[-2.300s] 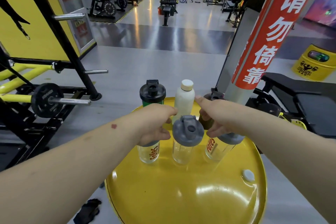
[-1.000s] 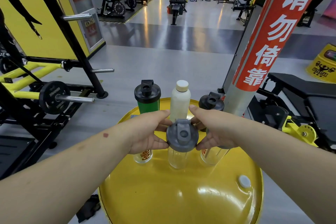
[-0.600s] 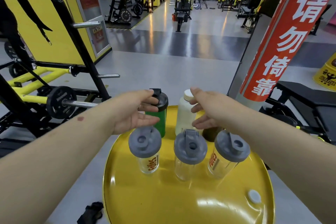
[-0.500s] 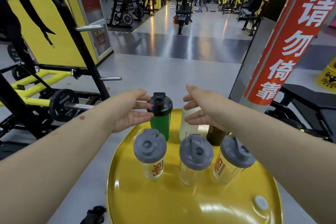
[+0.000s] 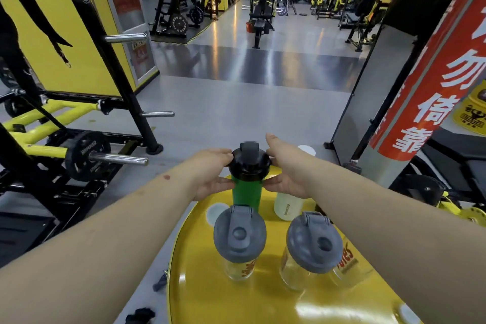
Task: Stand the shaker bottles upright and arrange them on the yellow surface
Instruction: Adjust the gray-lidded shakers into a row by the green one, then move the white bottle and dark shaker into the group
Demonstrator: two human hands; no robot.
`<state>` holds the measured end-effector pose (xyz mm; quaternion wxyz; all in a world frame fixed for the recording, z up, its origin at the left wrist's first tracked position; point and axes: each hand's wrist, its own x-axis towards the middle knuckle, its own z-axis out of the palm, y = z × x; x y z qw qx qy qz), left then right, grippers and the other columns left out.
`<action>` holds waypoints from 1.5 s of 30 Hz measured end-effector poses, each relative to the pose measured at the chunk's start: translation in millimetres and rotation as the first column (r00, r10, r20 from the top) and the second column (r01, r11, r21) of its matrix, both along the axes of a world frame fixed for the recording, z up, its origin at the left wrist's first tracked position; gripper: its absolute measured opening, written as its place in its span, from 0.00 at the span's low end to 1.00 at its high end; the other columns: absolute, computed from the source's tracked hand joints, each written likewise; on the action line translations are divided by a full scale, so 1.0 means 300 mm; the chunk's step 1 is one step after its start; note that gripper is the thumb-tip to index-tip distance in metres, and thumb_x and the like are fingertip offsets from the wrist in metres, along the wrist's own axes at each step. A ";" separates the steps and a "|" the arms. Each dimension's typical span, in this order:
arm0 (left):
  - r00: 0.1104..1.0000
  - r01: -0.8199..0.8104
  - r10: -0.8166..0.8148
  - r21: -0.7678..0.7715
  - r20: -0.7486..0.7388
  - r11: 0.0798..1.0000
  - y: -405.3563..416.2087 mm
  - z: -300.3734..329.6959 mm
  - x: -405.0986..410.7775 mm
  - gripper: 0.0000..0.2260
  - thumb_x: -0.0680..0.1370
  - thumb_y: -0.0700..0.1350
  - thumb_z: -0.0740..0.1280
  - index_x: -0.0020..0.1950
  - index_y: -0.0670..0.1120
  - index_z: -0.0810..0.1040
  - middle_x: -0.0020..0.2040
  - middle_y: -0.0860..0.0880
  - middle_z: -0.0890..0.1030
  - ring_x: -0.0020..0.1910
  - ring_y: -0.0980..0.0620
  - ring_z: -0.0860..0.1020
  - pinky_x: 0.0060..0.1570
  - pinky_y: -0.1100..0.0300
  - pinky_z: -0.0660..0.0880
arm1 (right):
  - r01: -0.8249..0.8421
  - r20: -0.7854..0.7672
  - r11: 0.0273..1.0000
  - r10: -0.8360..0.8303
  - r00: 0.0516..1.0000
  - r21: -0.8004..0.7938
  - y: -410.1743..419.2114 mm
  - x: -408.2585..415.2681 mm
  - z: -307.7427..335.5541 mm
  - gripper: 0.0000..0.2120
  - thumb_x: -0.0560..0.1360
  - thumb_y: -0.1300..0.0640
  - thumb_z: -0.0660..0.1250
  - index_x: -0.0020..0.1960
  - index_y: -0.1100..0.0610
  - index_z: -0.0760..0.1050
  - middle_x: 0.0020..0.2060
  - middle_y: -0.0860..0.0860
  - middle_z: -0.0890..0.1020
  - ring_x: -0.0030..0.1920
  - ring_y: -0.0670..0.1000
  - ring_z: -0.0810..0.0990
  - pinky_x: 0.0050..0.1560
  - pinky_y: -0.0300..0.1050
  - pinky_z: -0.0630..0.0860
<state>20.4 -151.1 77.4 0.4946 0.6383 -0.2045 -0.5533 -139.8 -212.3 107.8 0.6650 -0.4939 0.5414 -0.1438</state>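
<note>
Where half a second ago both hands hovered open and apart, they now close on the green shaker bottle from either side: the left hand wraps its black lid and upper body, the right hand presses the opposite side. The bottle stands upright at the far edge of the round, glossy yellow drum top. Behind the right wrist stands a white opaque bottle, partly hidden. Nearer the camera, two clear plastic shakers with grey flip-cap lids stand upright, the left shaker and the right shaker, well apart; both look empty, with orange lettering on their walls.
</note>
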 end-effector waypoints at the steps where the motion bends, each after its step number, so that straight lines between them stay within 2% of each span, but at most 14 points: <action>1: 1.000 -0.002 0.002 -0.004 -0.009 1.000 -0.004 0.005 0.005 0.13 0.84 0.43 0.62 0.69 0.45 0.75 0.70 0.44 0.75 0.56 0.33 0.81 0.57 0.44 0.80 | 0.007 0.018 1.000 -0.008 1.000 0.015 -0.005 -0.002 -0.003 0.22 0.82 0.35 0.54 0.58 0.53 0.71 0.58 0.50 0.76 0.46 0.56 0.82 0.34 0.47 0.77; 5: 1.000 0.022 -0.022 0.006 -0.018 1.000 -0.012 0.012 0.032 0.10 0.83 0.44 0.63 0.60 0.42 0.77 0.58 0.43 0.80 0.51 0.34 0.84 0.58 0.40 0.79 | 0.039 0.081 0.998 -0.043 0.996 0.048 -0.021 -0.003 -0.021 0.24 0.81 0.35 0.56 0.64 0.53 0.69 0.63 0.51 0.75 0.46 0.57 0.83 0.38 0.48 0.79; 8: 0.999 0.035 -0.034 0.028 -0.039 0.999 -0.018 0.005 0.048 0.15 0.84 0.47 0.61 0.66 0.41 0.76 0.61 0.42 0.80 0.51 0.32 0.84 0.55 0.41 0.81 | 0.057 0.078 0.998 -0.060 0.995 0.037 -0.029 -0.001 -0.043 0.32 0.80 0.34 0.58 0.74 0.55 0.67 0.74 0.53 0.72 0.57 0.63 0.83 0.53 0.54 0.82; 11: 0.997 0.041 -0.037 0.045 -0.072 0.998 -0.023 -0.004 0.056 0.18 0.84 0.50 0.60 0.69 0.41 0.74 0.65 0.42 0.78 0.53 0.30 0.83 0.54 0.42 0.81 | 0.062 0.082 0.997 -0.065 0.995 0.039 -0.038 -0.009 -0.052 0.30 0.80 0.34 0.57 0.72 0.55 0.68 0.76 0.54 0.71 0.61 0.66 0.82 0.61 0.57 0.80; 18: 0.995 0.071 -0.067 0.060 -0.078 0.996 -0.021 -0.001 0.069 0.21 0.84 0.53 0.59 0.73 0.44 0.72 0.71 0.43 0.74 0.59 0.28 0.79 0.62 0.39 0.77 | 0.047 0.127 0.995 -0.058 0.990 0.087 -0.035 -0.024 -0.043 0.33 0.82 0.35 0.55 0.78 0.56 0.64 0.77 0.53 0.70 0.63 0.67 0.80 0.59 0.57 0.80; 22: 0.979 0.111 -0.121 0.072 0.163 0.991 -0.011 0.044 0.052 0.26 0.82 0.57 0.61 0.78 0.50 0.66 0.77 0.47 0.68 0.73 0.34 0.69 0.71 0.43 0.69 | 0.044 0.068 0.999 -0.044 0.997 0.007 -0.029 -0.040 -0.027 0.35 0.81 0.33 0.56 0.80 0.53 0.62 0.80 0.52 0.65 0.66 0.66 0.78 0.58 0.53 0.80; 25: 0.919 0.053 -0.005 -0.110 0.394 0.992 -0.017 0.100 0.010 0.12 0.80 0.57 0.63 0.61 0.57 0.78 0.70 0.53 0.76 0.68 0.47 0.74 0.71 0.47 0.69 | 0.044 0.029 0.981 -0.039 0.999 -0.190 -0.049 -0.084 0.020 0.33 0.81 0.34 0.55 0.74 0.58 0.71 0.70 0.53 0.76 0.57 0.63 0.83 0.61 0.55 0.81; 27: 0.881 0.059 0.062 -0.239 0.469 0.969 -0.027 0.140 -0.041 0.06 0.80 0.53 0.63 0.51 0.59 0.80 0.62 0.54 0.80 0.63 0.50 0.77 0.68 0.50 0.72 | 0.090 0.056 0.945 -0.077 0.995 -0.313 -0.083 -0.132 0.065 0.29 0.83 0.37 0.55 0.64 0.60 0.77 0.60 0.56 0.82 0.49 0.62 0.87 0.55 0.56 0.84; 32: 0.982 0.159 -0.128 -0.237 0.142 0.958 -0.080 0.178 -0.210 0.13 0.82 0.47 0.65 0.64 0.43 0.78 0.61 0.44 0.80 0.58 0.43 0.81 0.60 0.52 0.78 | 0.184 -0.034 0.837 -0.234 0.972 -0.516 -0.188 -0.259 0.084 0.23 0.84 0.41 0.55 0.59 0.57 0.79 0.50 0.54 0.85 0.43 0.58 0.87 0.43 0.50 0.85; 35: 0.958 0.266 -0.241 -0.167 0.153 0.949 -0.138 0.127 -0.271 0.13 0.82 0.41 0.64 0.66 0.42 0.75 0.56 0.44 0.80 0.52 0.46 0.81 0.54 0.57 0.80 | 0.132 -0.186 0.896 -0.229 0.956 -0.424 -0.224 -0.298 0.032 0.15 0.81 0.48 0.64 0.61 0.56 0.80 0.48 0.55 0.83 0.43 0.56 0.83 0.43 0.49 0.83; 37: 0.867 0.362 -0.295 -0.100 0.401 0.927 -0.176 0.086 -0.289 0.19 0.80 0.38 0.66 0.71 0.45 0.74 0.60 0.45 0.80 0.56 0.48 0.81 0.58 0.54 0.79 | -0.102 -0.324 0.884 -0.058 0.944 -0.456 -0.236 -0.336 -0.019 0.17 0.77 0.55 0.69 0.66 0.51 0.78 0.51 0.53 0.82 0.47 0.55 0.82 0.48 0.51 0.83; 40: 0.509 0.457 -0.344 0.090 0.789 0.885 -0.204 0.069 -0.320 0.25 0.77 0.46 0.69 0.75 0.48 0.71 0.71 0.47 0.75 0.67 0.48 0.76 0.66 0.51 0.73 | -0.383 -0.451 0.786 0.151 0.880 -0.485 -0.235 -0.367 -0.063 0.26 0.72 0.54 0.74 0.69 0.50 0.77 0.62 0.49 0.81 0.60 0.52 0.80 0.59 0.51 0.78; 42: 0.348 0.495 -0.368 0.164 0.862 0.853 -0.217 0.061 -0.336 0.20 0.76 0.52 0.70 0.66 0.48 0.75 0.63 0.47 0.79 0.60 0.46 0.78 0.57 0.50 0.76 | -0.496 -0.532 0.713 0.203 0.822 -0.495 -0.244 -0.359 -0.075 0.26 0.70 0.53 0.77 0.68 0.50 0.77 0.62 0.48 0.81 0.60 0.51 0.79 0.57 0.48 0.75; 45: 0.298 0.502 -0.391 0.206 0.871 0.840 -0.231 0.041 -0.356 0.14 0.74 0.54 0.71 0.54 0.48 0.74 0.49 0.49 0.79 0.46 0.47 0.77 0.39 0.56 0.73 | -0.575 -0.605 0.656 0.220 0.765 -0.488 -0.256 -0.328 -0.088 0.24 0.68 0.53 0.78 0.63 0.52 0.78 0.57 0.50 0.83 0.54 0.53 0.81 0.54 0.50 0.78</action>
